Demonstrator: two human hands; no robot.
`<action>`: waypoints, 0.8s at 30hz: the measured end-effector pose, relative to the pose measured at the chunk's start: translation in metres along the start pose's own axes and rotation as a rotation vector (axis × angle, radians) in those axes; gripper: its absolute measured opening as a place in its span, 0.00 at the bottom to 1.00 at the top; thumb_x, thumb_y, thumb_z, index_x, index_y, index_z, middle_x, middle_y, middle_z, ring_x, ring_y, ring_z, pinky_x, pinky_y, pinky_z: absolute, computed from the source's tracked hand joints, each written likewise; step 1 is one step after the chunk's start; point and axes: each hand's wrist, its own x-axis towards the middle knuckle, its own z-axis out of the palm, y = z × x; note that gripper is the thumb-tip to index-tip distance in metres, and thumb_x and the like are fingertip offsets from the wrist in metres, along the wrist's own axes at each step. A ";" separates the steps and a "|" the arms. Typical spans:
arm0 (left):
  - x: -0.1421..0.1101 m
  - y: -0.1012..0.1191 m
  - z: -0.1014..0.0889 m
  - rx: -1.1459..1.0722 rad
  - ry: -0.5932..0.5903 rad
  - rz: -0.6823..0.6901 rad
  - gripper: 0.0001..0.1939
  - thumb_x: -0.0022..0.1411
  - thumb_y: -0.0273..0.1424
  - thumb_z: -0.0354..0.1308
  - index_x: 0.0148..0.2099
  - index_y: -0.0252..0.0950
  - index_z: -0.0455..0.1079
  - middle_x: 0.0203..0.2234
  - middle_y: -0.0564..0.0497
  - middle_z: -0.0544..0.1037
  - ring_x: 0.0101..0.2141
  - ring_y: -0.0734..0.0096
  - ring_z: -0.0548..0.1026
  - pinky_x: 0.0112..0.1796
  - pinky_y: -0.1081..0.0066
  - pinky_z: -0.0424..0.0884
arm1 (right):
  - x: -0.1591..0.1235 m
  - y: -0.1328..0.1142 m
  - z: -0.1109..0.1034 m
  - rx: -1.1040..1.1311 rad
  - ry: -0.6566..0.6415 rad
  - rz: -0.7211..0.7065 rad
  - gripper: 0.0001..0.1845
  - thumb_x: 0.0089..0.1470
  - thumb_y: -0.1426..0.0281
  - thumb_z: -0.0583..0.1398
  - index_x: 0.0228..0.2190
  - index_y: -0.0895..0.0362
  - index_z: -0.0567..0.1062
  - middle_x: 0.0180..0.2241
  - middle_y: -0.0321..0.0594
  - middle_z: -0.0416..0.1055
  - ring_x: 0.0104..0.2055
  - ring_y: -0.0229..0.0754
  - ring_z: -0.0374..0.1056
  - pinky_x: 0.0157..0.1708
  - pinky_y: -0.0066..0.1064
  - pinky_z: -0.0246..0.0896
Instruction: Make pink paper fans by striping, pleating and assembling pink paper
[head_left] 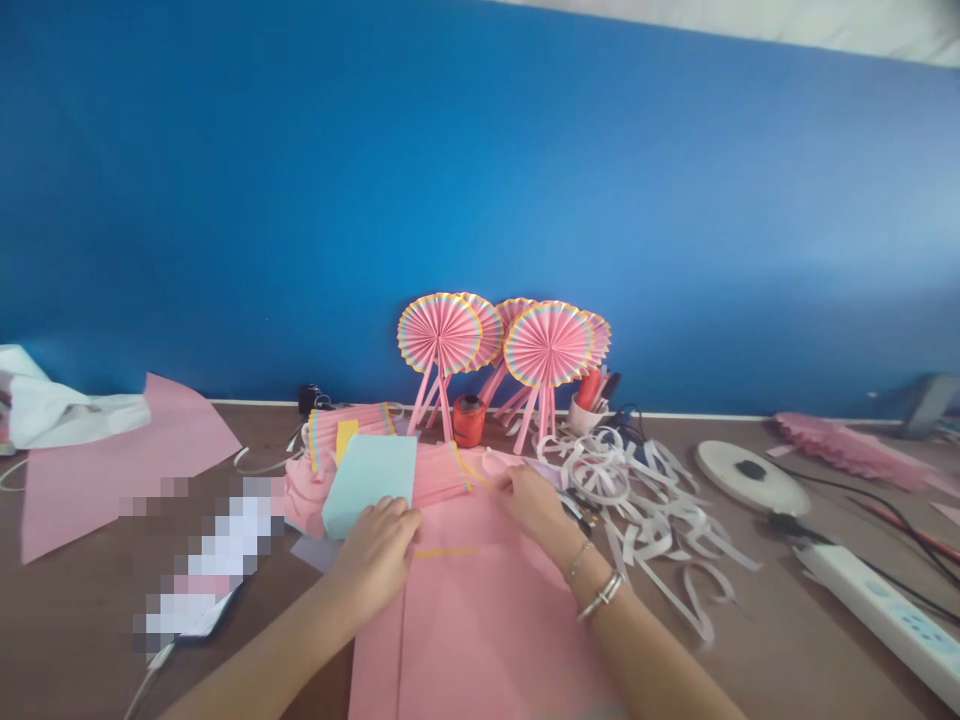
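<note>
1. One camera is looking from the person's head.
2. It is facing forward and down, over the table (780, 640) toward the blue wall (480, 180).
3. It is viewing both hands (381, 545) from nearby.

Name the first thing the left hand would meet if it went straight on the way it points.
Probably the pink pleated paper with the striped edge, just beyond the left hand and beside the pale blue card. Depth is unclear; it might pass above.

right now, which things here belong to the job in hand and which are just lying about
Seemingly part of the job:
- pink paper under the hands
- blue card
- paper fans

Probably just lying about:
- power strip
- white disc
- curled strips
</note>
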 end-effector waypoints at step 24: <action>-0.029 0.052 0.033 -0.203 0.011 0.377 0.17 0.63 0.30 0.49 0.54 0.39 0.64 0.56 0.45 0.63 0.54 0.57 0.60 0.53 0.58 0.59 | -0.010 -0.011 0.013 -0.189 0.058 -0.009 0.14 0.53 0.80 0.51 0.39 0.66 0.73 0.39 0.54 0.70 0.43 0.47 0.65 0.43 0.33 0.53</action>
